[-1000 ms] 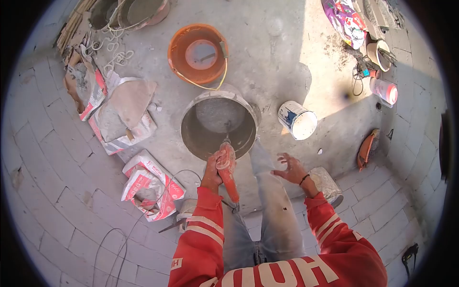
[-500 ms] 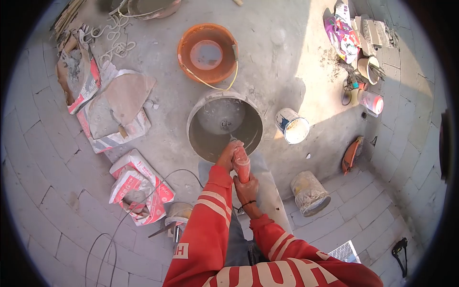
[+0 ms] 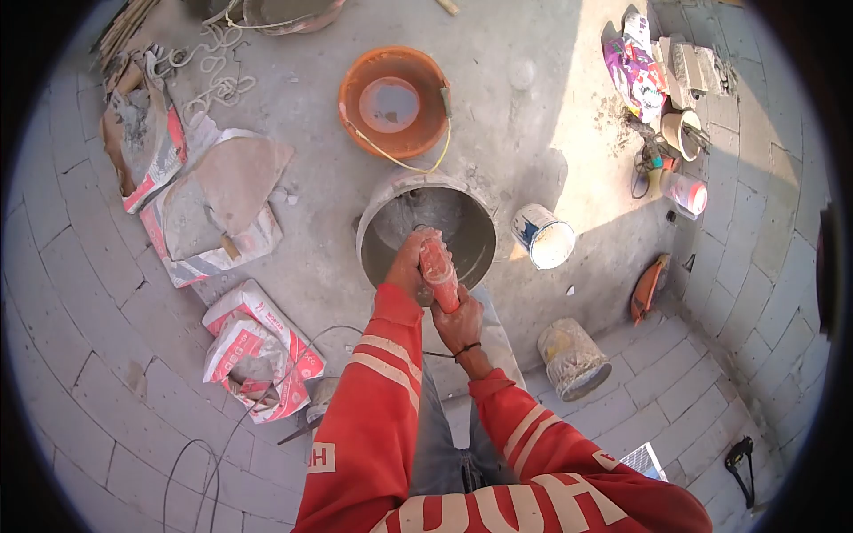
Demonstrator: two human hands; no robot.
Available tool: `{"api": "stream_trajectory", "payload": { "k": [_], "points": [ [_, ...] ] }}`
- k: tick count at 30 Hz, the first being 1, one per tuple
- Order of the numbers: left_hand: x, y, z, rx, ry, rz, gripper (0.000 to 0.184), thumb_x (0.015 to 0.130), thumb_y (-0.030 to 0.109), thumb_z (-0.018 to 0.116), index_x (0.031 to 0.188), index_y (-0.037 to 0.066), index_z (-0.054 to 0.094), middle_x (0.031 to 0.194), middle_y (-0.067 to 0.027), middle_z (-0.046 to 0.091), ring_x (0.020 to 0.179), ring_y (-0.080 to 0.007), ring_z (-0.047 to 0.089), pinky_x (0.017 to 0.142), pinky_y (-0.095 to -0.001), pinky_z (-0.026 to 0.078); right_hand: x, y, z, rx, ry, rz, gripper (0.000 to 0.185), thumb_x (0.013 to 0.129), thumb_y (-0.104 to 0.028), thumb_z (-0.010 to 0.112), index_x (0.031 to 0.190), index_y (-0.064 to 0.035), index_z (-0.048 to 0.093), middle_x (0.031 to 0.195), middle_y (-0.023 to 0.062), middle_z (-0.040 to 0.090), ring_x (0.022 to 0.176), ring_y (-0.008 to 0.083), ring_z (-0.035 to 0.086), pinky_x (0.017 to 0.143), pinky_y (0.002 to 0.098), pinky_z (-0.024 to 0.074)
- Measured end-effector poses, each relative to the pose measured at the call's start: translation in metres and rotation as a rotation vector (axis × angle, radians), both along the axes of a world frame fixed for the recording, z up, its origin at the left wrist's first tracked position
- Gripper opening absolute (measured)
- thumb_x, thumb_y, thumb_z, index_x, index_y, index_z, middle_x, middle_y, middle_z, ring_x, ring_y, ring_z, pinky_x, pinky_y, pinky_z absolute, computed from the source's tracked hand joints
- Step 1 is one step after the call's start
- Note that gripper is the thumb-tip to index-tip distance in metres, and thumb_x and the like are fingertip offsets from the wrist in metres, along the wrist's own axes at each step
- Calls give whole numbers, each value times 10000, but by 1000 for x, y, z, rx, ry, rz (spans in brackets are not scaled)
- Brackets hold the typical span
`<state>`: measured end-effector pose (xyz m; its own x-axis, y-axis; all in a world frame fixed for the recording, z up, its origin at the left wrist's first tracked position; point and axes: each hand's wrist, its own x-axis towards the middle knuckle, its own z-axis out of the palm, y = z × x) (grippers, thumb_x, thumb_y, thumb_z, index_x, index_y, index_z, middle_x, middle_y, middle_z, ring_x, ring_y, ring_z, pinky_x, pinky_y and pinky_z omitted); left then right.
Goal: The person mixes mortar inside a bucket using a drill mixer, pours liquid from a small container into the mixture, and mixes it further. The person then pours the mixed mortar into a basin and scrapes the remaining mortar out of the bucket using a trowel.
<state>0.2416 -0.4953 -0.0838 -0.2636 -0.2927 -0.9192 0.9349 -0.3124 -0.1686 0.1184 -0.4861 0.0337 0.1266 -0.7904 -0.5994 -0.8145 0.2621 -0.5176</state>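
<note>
A red, dust-coated power drill (image 3: 439, 272) is held over a large bucket (image 3: 482, 252) with wet grey mix inside. My left hand (image 3: 406, 266) wraps round the drill's front end, above the bucket's left side. Behind it, my right hand (image 3: 459, 322) grips the rear handle near the bucket's close rim. The drill's shaft points down toward the far inner wall; a blurred round shape there looks like a mixing head (image 3: 416, 201), partly hidden. Just beyond stands an orange bucket (image 3: 354, 115) with some liquid in it, its yellow handle hanging toward me.
Right of the mix stand a paint-stained white bucket (image 3: 536, 233) and a tipped, crusted bucket (image 3: 569, 351). Torn mortar bags (image 3: 298, 355) and a trowel (image 3: 229, 244) on a bag lie left. A thin cable (image 3: 286, 369) runs across the floor at left.
Both hands and the drill have moved a little toward the far side of the bucket, covering more of its opening. The view has shifted slightly. My grip is the same.
</note>
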Motion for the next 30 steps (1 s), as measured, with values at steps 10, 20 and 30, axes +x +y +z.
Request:
{"api": "stream_trajectory", "payload": {
  "k": [10,20,30],
  "points": [
    [-46,-37,17,0,-43,-108,232,796,272,747,867,107,601,751,-67,614,648,-233,627,623,-396,556,-37,-16,2,2,68,-123,286,774,-183,725,973,22,718,804,252,712,783,431,714,714,467,549],
    [-58,-22,-6,3,65,-135,317,733,265,798,931,90,623,855,-99,652,738,-289,664,688,-456,583,-40,-9,8,33,25,-171,260,780,-188,723,910,36,710,820,263,710,793,446,706,711,485,540],
    [-29,-37,37,-26,-30,-68,286,776,286,785,933,127,607,798,-31,612,684,-182,617,638,-342,540,-25,-8,-4,-5,31,-109,266,749,-181,722,927,17,708,818,260,703,804,465,685,738,495,538]
  ]
}}
